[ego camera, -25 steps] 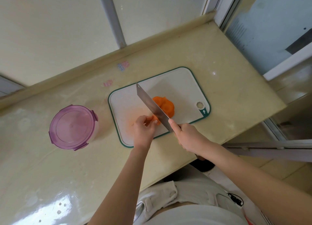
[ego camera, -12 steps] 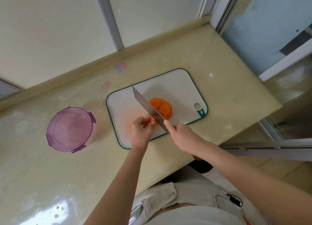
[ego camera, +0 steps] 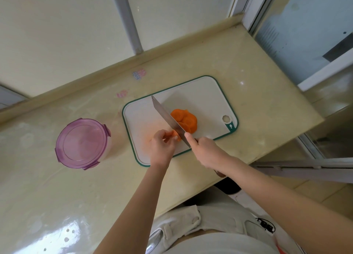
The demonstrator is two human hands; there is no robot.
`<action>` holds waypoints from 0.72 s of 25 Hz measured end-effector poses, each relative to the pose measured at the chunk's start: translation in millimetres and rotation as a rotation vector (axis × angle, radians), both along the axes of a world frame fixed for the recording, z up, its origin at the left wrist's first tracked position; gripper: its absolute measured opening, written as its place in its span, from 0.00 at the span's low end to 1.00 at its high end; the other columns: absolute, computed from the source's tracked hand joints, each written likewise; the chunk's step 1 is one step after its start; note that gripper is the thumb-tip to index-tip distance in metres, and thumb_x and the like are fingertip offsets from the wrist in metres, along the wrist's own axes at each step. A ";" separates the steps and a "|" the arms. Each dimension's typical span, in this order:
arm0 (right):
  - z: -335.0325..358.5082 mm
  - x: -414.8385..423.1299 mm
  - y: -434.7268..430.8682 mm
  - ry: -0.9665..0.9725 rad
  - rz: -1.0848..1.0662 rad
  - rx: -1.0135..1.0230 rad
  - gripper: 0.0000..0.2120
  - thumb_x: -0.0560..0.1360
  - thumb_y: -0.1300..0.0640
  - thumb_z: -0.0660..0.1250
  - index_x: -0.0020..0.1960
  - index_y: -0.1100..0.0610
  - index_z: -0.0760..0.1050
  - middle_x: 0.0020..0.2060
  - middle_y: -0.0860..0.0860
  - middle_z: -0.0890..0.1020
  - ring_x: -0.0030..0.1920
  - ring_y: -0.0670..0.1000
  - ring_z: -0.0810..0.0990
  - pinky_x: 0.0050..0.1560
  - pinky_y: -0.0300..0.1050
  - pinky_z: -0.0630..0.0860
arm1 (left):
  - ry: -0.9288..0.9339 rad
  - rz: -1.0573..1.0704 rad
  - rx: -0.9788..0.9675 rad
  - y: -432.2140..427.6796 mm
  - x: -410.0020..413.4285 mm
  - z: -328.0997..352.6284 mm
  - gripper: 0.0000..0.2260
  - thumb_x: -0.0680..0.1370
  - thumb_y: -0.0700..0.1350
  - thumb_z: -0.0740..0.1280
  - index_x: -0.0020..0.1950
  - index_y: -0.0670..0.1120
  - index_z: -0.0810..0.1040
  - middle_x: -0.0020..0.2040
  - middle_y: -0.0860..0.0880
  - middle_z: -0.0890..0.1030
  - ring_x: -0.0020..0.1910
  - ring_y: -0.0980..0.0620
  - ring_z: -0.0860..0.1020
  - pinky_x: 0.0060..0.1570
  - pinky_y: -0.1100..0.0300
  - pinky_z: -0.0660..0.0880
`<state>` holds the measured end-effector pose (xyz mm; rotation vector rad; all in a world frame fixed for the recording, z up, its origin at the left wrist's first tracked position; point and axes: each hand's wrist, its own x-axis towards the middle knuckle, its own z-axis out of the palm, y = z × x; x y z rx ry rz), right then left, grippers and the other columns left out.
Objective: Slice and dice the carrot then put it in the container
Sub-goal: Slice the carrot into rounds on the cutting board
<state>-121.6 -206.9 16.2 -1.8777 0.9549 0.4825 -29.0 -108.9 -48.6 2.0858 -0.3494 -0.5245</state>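
Observation:
A white cutting board (ego camera: 202, 97) with a green rim lies on the counter. A pile of orange carrot slices (ego camera: 186, 120) sits on it, right of the cleaver blade (ego camera: 168, 118). My right hand (ego camera: 206, 150) grips the cleaver's handle, index finger laid along the blade's spine. My left hand (ego camera: 162, 145) pinches the short leftover carrot piece (ego camera: 175, 134) with curled fingers, right against the blade's left side. The blade stands edge-down on the board. A round container (ego camera: 82, 143) with a purple lid, closed, stands to the left of the board.
The beige counter (ego camera: 257, 93) ends at a front edge near my body and at a right edge by a window frame (ego camera: 324, 76). A raised ledge (ego camera: 114, 70) runs along the back. Two small stickers (ego camera: 139, 74) lie behind the board.
The cleaver has shifted a little between cuts against the carrot piece while my left hand stays on it. The camera view drifted slightly.

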 end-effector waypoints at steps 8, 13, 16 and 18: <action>-2.7 12.3 -3.9 -0.022 0.044 -0.039 0.29 0.81 0.39 0.45 0.30 0.56 0.64 0.27 0.53 0.70 0.28 0.50 0.69 0.33 0.44 0.68 | 0.041 0.006 -0.044 2.2 -1.4 -3.2 0.05 0.71 0.40 0.72 0.46 0.43 0.79 0.42 0.49 0.81 0.43 0.55 0.78 0.43 0.75 0.72; 2.4 0.6 -1.7 -0.018 0.075 -0.016 0.26 0.82 0.40 0.46 0.33 0.54 0.63 0.30 0.52 0.69 0.29 0.48 0.67 0.31 0.39 0.64 | 0.051 0.023 -0.038 -0.7 1.3 0.9 0.04 0.72 0.37 0.72 0.44 0.43 0.78 0.39 0.52 0.80 0.41 0.56 0.78 0.41 0.78 0.70; 4.6 -25.0 0.5 0.031 0.064 -0.011 0.27 0.81 0.39 0.46 0.32 0.55 0.63 0.28 0.51 0.69 0.29 0.48 0.67 0.30 0.40 0.64 | 0.066 0.018 -0.028 -0.4 2.5 1.4 0.05 0.71 0.37 0.72 0.43 0.44 0.78 0.39 0.51 0.79 0.40 0.57 0.77 0.40 0.79 0.69; 5.2 -38.7 4.6 0.055 0.046 -0.004 0.27 0.81 0.39 0.46 0.32 0.56 0.63 0.27 0.50 0.68 0.28 0.49 0.67 0.32 0.42 0.64 | 0.071 0.020 -0.012 -0.2 2.8 0.1 0.05 0.71 0.37 0.72 0.43 0.44 0.78 0.39 0.51 0.80 0.40 0.56 0.77 0.40 0.78 0.70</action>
